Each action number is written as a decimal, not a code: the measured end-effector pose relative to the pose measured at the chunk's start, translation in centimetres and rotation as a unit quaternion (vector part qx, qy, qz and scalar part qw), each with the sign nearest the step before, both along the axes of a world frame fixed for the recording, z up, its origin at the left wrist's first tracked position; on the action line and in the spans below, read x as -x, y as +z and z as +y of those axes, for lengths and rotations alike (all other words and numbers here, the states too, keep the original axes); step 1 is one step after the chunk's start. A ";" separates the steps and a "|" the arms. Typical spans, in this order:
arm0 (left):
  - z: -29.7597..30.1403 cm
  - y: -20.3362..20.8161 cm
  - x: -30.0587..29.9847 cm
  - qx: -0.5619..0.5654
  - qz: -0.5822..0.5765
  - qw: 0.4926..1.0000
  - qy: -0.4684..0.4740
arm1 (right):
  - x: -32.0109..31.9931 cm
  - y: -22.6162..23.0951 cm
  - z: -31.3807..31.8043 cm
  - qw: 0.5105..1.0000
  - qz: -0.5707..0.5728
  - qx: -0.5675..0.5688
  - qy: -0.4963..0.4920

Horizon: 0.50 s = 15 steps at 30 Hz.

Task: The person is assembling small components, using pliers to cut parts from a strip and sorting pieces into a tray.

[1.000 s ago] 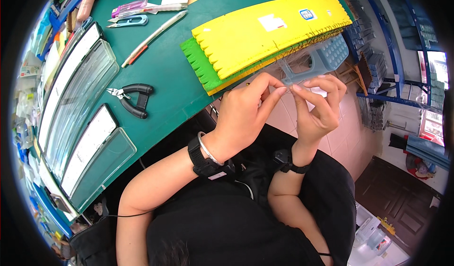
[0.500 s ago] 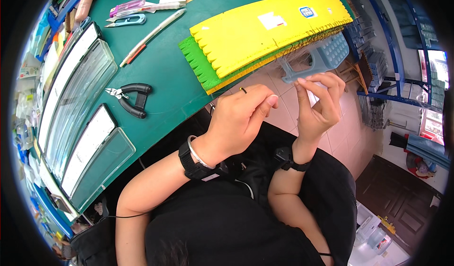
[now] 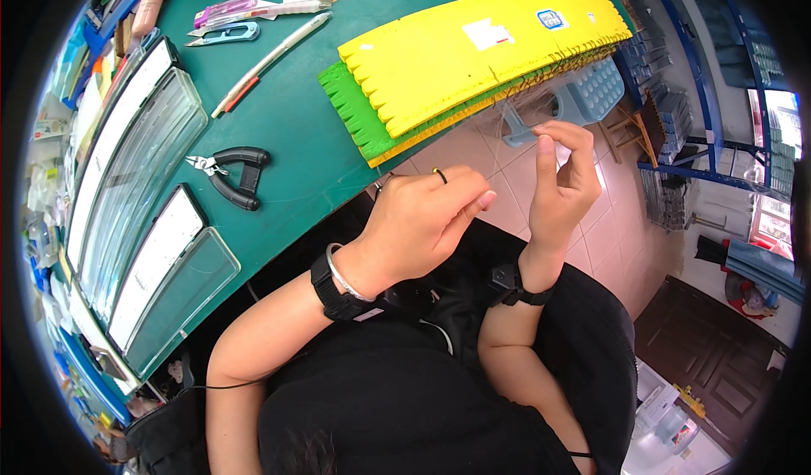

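My left hand is closed above my lap, thumb pressed to the curled forefinger; what it pinches, if anything, is too fine to see. To its right, my right hand is raised, with thumb and forefinger tips together in a pinch on something I cannot make out. Just beyond both hands, a yellow foam board with notched edges lies on a green foam board at the table's edge. Fine dark and clear strands hang from the boards' near right edge. Neither hand touches the boards.
The green table holds black-handled nippers, a white pen, blue thread snips and long clear-lidded cases at left. Past the table edge are a blue-grey plastic stool, pink floor tiles and blue metal racks.
My right hand has turned slightly, its fingers now folded more closely together. My left hand has shifted a little left and down, still closed. The boards and tools have stayed put.
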<state>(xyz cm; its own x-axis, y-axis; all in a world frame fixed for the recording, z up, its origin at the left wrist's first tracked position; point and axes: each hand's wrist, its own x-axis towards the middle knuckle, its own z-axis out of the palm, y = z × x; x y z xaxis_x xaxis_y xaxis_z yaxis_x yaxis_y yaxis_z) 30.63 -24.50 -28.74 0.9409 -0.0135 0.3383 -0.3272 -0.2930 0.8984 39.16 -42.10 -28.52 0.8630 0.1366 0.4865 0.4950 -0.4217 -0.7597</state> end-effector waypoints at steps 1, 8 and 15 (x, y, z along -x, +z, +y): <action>0.0 0.0 0.0 0.000 0.000 1.000 -0.001 | 0.0 0.0 -0.1 1.000 0.011 -0.009 -0.008; 0.2 0.0 0.2 -0.019 -0.001 1.000 -0.009 | 0.4 -0.1 0.8 0.991 0.090 -0.092 0.041; 1.3 -0.1 1.0 -0.041 0.006 0.999 -0.021 | 0.7 0.2 1.0 0.984 0.132 -0.082 0.093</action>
